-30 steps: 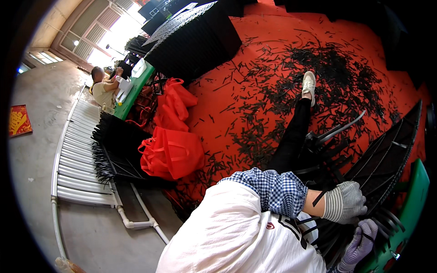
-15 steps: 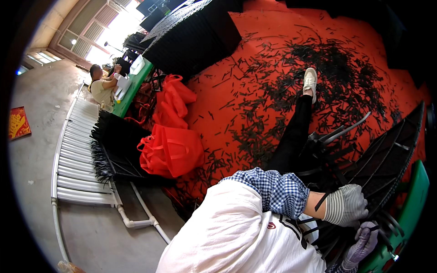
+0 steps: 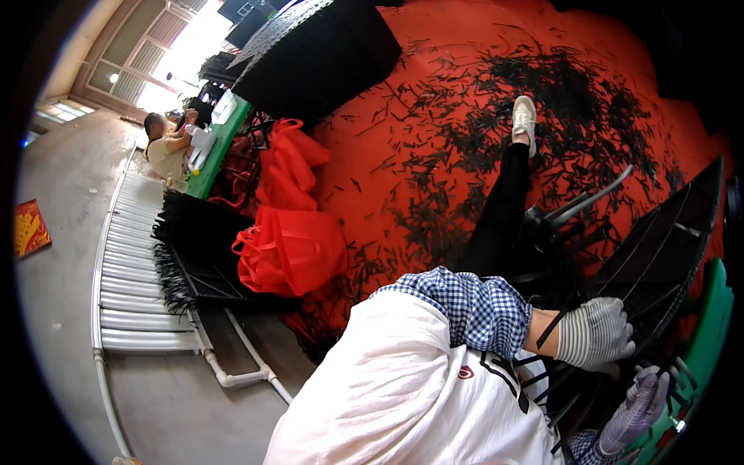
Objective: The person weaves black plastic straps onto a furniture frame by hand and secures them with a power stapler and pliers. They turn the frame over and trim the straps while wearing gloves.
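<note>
My left hand, in a white-and-grey striped glove, is curled closed at the lower edge of a black woven panel. A thin black strip hangs across that wrist. Below and to the right, my right hand wears a pale purple-grey glove. Its fingers point up and come together at a black strip among several loose strip ends; the exact grip is partly hidden. The panel leans at the right beside a green surface.
Black strip scraps litter the red floor around my outstretched shoe. Red bags lie left of centre, beside a black bristly-edged woven piece. White railing runs along the left. Another person sits at a green table.
My right hand has moved right, away from my left hand, and its fingers now point upward. My left hand stays at the panel with little movement. The view has shifted slightly.
</note>
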`<state>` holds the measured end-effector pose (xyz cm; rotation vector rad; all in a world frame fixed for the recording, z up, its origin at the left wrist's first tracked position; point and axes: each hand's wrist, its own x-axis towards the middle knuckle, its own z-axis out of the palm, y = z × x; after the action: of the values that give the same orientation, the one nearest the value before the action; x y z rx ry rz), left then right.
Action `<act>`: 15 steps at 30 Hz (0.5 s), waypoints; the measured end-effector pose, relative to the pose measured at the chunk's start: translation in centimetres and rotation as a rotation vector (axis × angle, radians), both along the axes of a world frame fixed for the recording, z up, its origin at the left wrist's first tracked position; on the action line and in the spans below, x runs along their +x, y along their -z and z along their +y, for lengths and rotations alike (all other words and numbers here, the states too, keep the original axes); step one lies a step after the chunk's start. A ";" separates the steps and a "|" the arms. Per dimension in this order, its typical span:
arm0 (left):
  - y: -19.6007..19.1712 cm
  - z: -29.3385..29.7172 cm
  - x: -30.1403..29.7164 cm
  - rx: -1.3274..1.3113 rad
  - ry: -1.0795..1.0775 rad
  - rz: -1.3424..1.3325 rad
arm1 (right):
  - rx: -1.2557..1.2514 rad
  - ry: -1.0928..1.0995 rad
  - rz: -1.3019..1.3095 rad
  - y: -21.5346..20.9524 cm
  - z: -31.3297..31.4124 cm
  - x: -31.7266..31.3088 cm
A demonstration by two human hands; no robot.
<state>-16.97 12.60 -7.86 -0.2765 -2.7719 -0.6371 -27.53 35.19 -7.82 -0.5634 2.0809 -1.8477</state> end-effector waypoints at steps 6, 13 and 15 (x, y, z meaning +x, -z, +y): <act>0.2 0.1 0.0 -0.054 -0.027 -0.016 | -0.003 -0.131 0.112 -2.1 -1.8 1.6; 0.6 0.1 -0.3 -0.057 -0.066 0.029 | 0.240 0.078 0.538 -5.9 -1.9 3.2; 0.3 0.0 -0.5 -0.059 -0.051 0.051 | 0.104 0.086 0.551 -4.4 0.6 1.6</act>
<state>-17.46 12.65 -8.13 -0.2298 -2.7426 -0.5296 -25.89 35.80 -3.41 -1.0679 2.5584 -1.7540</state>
